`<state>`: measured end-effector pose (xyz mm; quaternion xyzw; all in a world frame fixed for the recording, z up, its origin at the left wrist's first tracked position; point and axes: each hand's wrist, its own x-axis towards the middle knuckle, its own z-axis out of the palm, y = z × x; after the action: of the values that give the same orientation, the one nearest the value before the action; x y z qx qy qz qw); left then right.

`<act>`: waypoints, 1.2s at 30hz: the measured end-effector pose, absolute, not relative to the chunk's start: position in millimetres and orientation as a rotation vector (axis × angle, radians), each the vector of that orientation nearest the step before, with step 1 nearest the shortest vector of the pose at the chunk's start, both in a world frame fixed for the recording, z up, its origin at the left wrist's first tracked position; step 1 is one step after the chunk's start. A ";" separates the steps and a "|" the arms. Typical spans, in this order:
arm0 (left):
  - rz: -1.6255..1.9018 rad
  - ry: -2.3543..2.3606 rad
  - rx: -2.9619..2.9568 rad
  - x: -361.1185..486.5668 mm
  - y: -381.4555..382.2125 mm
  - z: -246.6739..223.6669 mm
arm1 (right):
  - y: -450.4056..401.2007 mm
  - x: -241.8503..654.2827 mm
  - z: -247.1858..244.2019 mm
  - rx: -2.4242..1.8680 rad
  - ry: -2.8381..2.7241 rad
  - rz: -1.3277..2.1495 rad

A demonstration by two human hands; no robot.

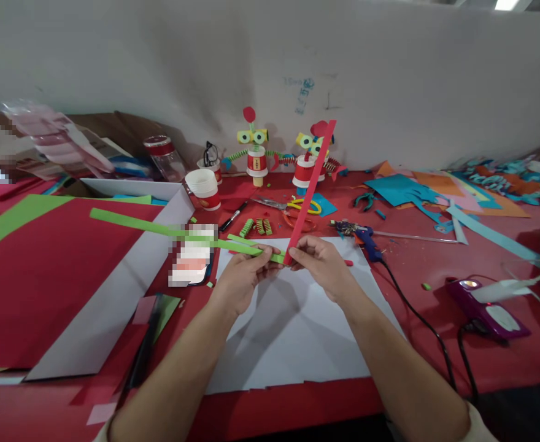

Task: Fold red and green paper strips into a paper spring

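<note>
Over a white sheet [297, 344], my left hand [240, 279] pinches a long green paper strip [136, 223] that stretches out to the left. My right hand [323, 267] grips a red paper strip [313, 184], which slants up and to the right. The two strips meet at their ends between my fingertips. A shorter green piece lies just above my left fingers, and a small red end shows past my right hand. Folded green and red paper springs [255, 228] rest on the table beyond my hands.
Behind stand two paper-cup figures [257, 161], white cups [203, 187] and scissors [313, 207]. At right are a glue gun [369, 242] with its cord, a purple power strip [493, 313] and blue paper [401, 193]. A box with red sheets [72, 276] and a phone [192, 258] lie left.
</note>
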<state>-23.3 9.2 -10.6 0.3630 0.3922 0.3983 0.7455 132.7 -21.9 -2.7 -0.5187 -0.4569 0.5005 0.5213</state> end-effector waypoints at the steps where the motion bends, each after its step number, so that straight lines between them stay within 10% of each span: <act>1: 0.874 0.855 0.793 -23.2 8.9 -10.4 | -21.9 132.8 -2.7 -1.240 -1.098 1.196; 36: 1.063 0.952 0.834 -15.5 3.5 -6.4 | -26.3 121.9 1.9 -1.303 -0.999 1.250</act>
<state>-15.5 3.5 -6.4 0.3711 0.4236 0.4730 0.6776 121.9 -26.3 1.9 -0.5418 -0.4153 0.5198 0.5136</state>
